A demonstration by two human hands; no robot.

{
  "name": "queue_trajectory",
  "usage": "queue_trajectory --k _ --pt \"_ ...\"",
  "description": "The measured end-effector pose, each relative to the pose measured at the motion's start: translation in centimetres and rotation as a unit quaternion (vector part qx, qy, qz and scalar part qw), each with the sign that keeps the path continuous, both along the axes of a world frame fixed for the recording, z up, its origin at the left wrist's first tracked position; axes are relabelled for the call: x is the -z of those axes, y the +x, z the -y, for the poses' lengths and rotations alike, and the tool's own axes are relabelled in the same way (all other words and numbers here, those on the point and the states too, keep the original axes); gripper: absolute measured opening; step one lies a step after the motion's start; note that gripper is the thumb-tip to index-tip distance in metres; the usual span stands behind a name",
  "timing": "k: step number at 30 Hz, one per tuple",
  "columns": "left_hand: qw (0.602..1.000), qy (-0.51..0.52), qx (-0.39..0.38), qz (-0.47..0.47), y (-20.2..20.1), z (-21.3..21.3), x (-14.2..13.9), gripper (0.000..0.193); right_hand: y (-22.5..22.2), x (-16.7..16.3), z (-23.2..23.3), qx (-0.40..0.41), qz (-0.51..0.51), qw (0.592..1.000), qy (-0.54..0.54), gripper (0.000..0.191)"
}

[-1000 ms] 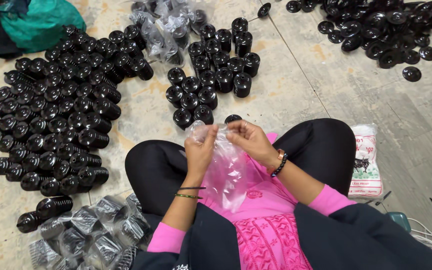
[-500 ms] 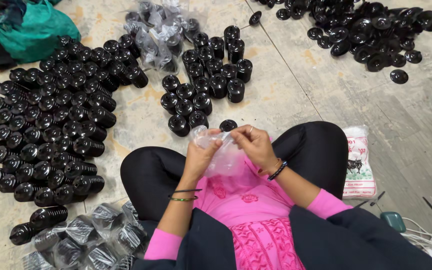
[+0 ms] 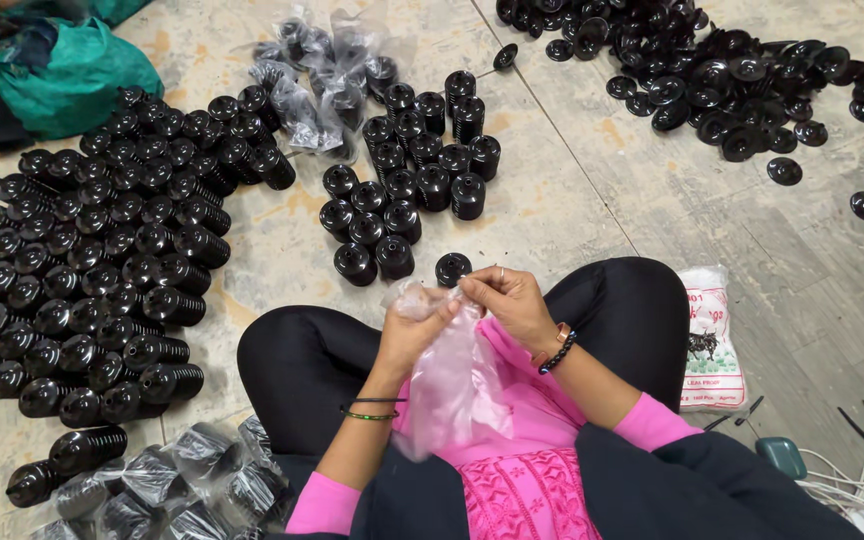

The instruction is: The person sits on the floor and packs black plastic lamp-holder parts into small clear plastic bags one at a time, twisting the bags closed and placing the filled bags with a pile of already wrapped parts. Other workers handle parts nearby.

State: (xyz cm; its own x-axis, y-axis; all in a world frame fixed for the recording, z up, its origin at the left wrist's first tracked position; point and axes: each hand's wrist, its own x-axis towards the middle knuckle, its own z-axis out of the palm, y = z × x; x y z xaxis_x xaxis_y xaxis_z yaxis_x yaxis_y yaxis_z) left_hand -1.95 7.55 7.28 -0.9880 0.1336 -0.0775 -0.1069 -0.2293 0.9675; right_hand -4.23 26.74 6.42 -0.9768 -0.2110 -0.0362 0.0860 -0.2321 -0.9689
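Seated cross-legged on the floor. Both hands up over my lap, working the mouth of a thin clear plastic bag that hangs down at 6 o'clock against my pink tunic.

Left hand: thumb and fingers pressed together, pinching a gathered bit of the bag's top edge. Right hand: fingertips pinched on the film just beside the left, at about 2 o'clock from it. The two hands are nearly touching.

To do this well, I judge: rub the two layers apart between thumb and forefinger rather than tug, keep the grips close, and let the bag hang free so the mouth opens evenly.

Just beyond my fingertips, at 12 o'clock, a single black ribbed plastic cylinder stands upright, nearest to hand. Further at 11 to 12, a cluster of upright black ribbed cylinders. At 9 to 10, a large spread of the same parts. At 7, already bagged bundles. Far at 1 to 2, a heap of flat black discs.
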Motion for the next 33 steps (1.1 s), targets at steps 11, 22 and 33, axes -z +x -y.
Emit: queue_trajectory --k 11,22,33 --pt "0.999 -0.018 -0.034 -0.012 0.6 -0.4 2.8 0.018 -0.4 1.3 -0.3 -0.043 0.055 0.99 -0.125 0.014" --pt "0.95 0.084 0.21 0.214 4.1 5.5 1.9 0.02 0.6 2.0 -5.2 -0.209 0.125 0.97 0.019 0.019" --pt "0.931 0.149 0.266 0.2 0.5 8.3 9.3 0.011 -1.7 4.8 -6.4 -0.33 0.01 0.924 0.193 0.021"
